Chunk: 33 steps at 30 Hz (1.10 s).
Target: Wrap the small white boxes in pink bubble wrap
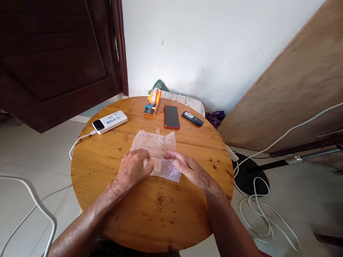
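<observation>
A sheet of clear bubble wrap (153, 141) lies on the round wooden table (162, 218), its surface creased. Across its middle, a yellowish strip that looks like tape (161, 166) shows between my hands. My left hand (136, 165) is curled over the left edge of the wrap, fingers closed; what is pinched inside is hidden, though a pale bit shows by the fingertips. At the wrap's right side is my right hand (190, 168), its fingers stretched towards the middle and thumb apart. Whether those fingers touch the wrap I cannot tell.
Behind the wrap stand an orange tape dispenser (152, 103), a red-edged phone (171, 117) and a dark blue handheld device (192, 118). A white power bank (110, 121) with a cable sits at the left. White cable (260, 204) coils on the floor, right.
</observation>
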Motion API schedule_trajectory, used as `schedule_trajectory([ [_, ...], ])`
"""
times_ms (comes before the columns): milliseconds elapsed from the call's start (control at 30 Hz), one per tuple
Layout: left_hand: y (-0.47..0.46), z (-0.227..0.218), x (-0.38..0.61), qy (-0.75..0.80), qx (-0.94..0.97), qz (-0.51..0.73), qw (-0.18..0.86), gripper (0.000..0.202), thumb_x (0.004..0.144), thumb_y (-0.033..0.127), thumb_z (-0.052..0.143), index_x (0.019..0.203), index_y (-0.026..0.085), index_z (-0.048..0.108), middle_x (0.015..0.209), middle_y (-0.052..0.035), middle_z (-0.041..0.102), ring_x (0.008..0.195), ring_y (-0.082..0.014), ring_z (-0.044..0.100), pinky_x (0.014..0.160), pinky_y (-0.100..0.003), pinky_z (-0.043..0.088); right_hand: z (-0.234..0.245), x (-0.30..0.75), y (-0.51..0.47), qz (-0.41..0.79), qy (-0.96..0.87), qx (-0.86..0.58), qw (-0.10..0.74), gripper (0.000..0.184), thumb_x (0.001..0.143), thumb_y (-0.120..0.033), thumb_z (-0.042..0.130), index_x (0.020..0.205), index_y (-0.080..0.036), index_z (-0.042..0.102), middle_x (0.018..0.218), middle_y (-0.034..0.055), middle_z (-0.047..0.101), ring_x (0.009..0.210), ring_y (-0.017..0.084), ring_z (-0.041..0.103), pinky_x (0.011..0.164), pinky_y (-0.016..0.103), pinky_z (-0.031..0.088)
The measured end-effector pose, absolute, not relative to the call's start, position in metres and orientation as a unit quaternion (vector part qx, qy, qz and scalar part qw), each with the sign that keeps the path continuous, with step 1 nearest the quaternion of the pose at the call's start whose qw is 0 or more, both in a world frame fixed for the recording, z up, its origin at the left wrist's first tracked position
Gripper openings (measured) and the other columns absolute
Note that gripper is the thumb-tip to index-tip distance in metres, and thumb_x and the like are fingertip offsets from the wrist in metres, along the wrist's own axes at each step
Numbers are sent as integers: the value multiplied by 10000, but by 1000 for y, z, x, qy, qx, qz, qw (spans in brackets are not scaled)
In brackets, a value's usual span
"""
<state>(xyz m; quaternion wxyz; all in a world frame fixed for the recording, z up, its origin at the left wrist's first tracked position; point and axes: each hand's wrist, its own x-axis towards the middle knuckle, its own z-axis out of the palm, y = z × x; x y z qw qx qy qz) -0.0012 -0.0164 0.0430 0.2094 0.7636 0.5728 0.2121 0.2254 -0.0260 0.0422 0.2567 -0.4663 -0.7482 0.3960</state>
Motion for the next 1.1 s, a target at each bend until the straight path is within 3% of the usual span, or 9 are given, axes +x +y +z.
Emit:
schedule_trajectory([
  [133,-9,30,3,572,730,258,272,63,783,188,586,744,206,632,906,-25,734,714,-153,618,690,-266,444,39,223,-24,394,-709,-514,278,361,857,-366,654,1181,-207,653,1142,94,734,1012,246,693,826,366,545],
  [300,-7,20,4,561,705,290,322,74,776,183,572,738,199,634,707,32,664,594,-100,524,627,-219,401,20,214,-17,359,-688,-545,317,142,859,-266,582,940,-198,676,829,17,730,733,165,664,656,279,500],
  [367,-6,17,5,559,702,298,327,84,770,173,565,718,192,628,681,33,645,605,-101,525,624,-215,398,17,212,-18,298,-709,-556,316,131,863,-236,578,946,-206,675,835,21,728,740,174,657,668,292,491],
  [567,-4,14,4,547,693,313,351,83,765,148,575,705,186,619,666,33,649,625,-106,554,635,-216,405,37,192,-51,-66,-788,-538,292,184,950,-183,529,975,-217,708,918,78,729,859,234,634,777,383,420],
  [800,-1,15,6,547,704,279,356,100,802,132,576,732,185,623,733,5,685,685,-125,600,658,-227,441,26,167,-63,-60,-852,-483,193,283,951,-269,571,1183,-131,655,1176,139,694,1061,283,599,913,413,425],
  [867,-1,17,3,545,722,260,338,71,825,151,591,837,180,655,850,-31,724,774,-156,646,717,-255,475,19,169,-60,-70,-854,-483,177,295,959,-256,562,1212,-126,641,1186,144,689,1044,275,600,897,405,417],
  [967,-4,24,-10,553,744,250,282,261,846,227,635,1100,169,641,1086,-98,725,997,-237,670,879,-345,499,19,169,-58,-88,-855,-492,141,293,962,-222,547,1233,-147,632,1188,137,683,1011,266,598,872,399,393],
  [1100,-9,31,-37,575,756,203,237,396,864,283,631,1244,183,576,1124,-102,712,1074,-282,655,964,-428,487,32,162,-56,-105,-856,-502,69,282,954,-214,549,1218,-181,644,1170,121,674,966,257,591,857,396,366],
])
